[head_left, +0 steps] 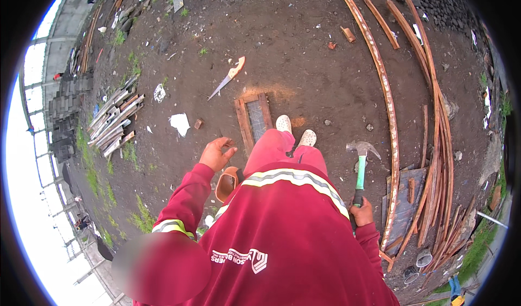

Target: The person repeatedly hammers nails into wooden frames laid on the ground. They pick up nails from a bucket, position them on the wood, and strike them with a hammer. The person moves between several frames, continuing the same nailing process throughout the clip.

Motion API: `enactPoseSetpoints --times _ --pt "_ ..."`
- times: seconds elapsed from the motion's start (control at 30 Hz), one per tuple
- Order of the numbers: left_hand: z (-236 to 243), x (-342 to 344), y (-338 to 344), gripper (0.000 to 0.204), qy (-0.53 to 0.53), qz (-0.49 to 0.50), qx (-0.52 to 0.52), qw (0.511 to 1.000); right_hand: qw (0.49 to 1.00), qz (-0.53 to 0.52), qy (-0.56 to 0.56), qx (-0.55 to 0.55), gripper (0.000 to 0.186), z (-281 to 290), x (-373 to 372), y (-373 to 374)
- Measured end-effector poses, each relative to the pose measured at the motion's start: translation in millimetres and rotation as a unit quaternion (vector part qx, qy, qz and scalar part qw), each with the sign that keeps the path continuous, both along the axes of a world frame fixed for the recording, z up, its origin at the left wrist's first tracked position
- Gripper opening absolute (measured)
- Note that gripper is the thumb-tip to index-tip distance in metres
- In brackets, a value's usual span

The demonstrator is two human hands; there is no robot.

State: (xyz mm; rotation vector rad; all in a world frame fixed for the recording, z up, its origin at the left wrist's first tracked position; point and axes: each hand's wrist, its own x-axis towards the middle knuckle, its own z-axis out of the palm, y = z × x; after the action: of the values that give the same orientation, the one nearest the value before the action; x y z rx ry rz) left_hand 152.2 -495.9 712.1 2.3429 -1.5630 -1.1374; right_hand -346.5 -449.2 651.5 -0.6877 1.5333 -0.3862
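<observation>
With twelve at the top of the view, the right grip is at four o'clock, closed around the dark lower end of a green-handled hammer, whose metal head points to twelve, claw toward four. The left grip, just off centre toward nine, is spread loosely, fingers bent and thumb set apart, holding nothing visible. Just beside it at five o'clock is a brown pouch-like object, partly hidden by the sweatshirt. At one to two o'clock from that grip, a wooden frame around a grey panel lies on the soil, near the pale shoes; a handsaw lies beyond it at eleven. Long planks curve down the three o'clock side, and stacked lengths of timber lie between nine and ten.
</observation>
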Motion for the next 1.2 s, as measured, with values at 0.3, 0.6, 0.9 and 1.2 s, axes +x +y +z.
enactPoseSetpoints --times 0.3,0.6,0.9,1.2 --pt "2 -68 -45 0.022 0.077 -0.165 -0.010 0.983 0.989 -0.111 -0.061 -0.075 0.025 -29 35 -79" --pt "-36 -127 -104 0.030 0.104 -0.341 0.073 0.931 0.959 -0.192 -0.171 -0.116 0.025 -54 132 -130" --pt "-72 -101 -124 0.028 0.159 -0.285 0.154 0.932 0.928 -0.285 -0.232 -0.058 0.026 -94 214 -144" --pt "-167 -19 -177 0.024 0.256 -0.256 0.255 0.897 0.937 -0.337 -0.087 -0.026 0.021 -146 347 -152"
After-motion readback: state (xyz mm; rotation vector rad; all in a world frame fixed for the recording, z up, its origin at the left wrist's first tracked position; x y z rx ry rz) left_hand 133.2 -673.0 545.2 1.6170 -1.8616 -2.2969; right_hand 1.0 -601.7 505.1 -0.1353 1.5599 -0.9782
